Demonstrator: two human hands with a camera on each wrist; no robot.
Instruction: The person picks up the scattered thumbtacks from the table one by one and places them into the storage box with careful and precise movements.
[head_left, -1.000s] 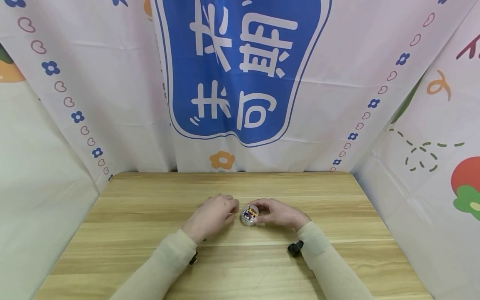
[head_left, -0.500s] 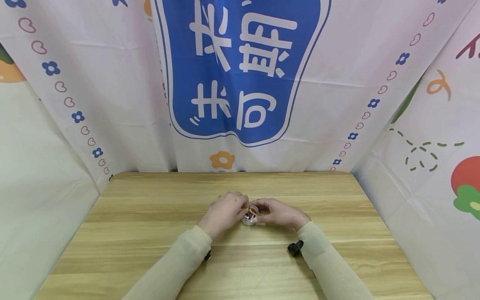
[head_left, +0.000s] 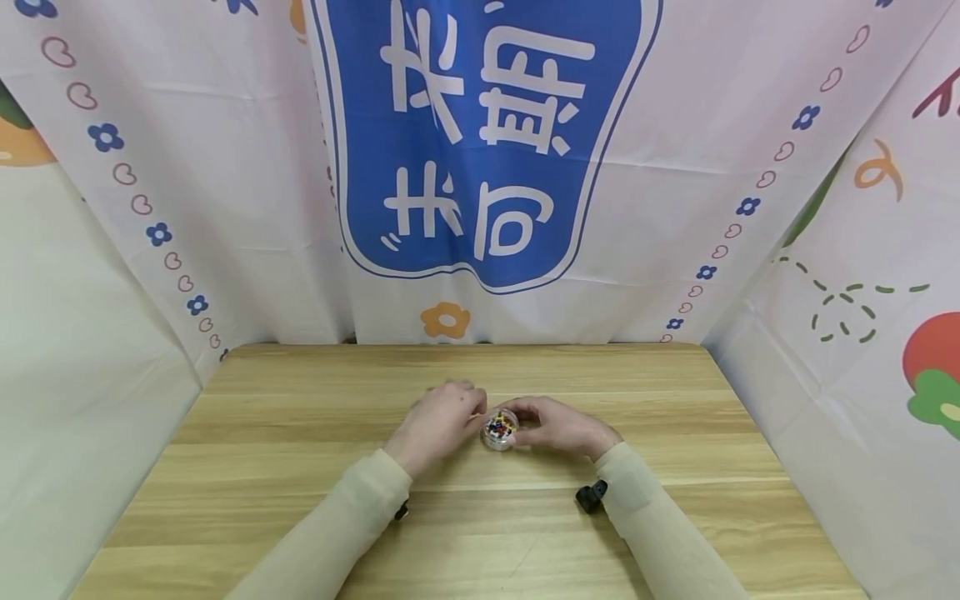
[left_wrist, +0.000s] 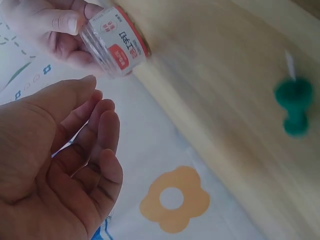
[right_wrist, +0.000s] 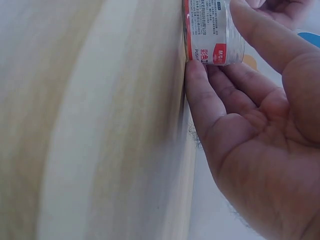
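A small clear jar of push pins (head_left: 499, 429) with a red and white label stands on the wooden table (head_left: 480, 525), its top uncovered and several colours of pins showing inside. My right hand (head_left: 558, 427) grips the jar from the right, thumb on the near side and fingers round the far side. Just left of the jar is my left hand (head_left: 441, 421), its fingers loosely bent. In the left wrist view, the left hand (left_wrist: 75, 150) has a gap between thumb and fingers, with nothing seen in it. A green push pin (left_wrist: 295, 105) lies on the table there.
A white curtain (head_left: 262, 208) with a blue printed panel hangs behind the table's far edge. White printed cloth (head_left: 840, 367) also borders the right side. A black wrist camera (head_left: 591, 497) sits at my right cuff.
My left hand moves right until its fingers overlap the jar's rim, then draws back a little to the left. The right hand and the jar stay in place.
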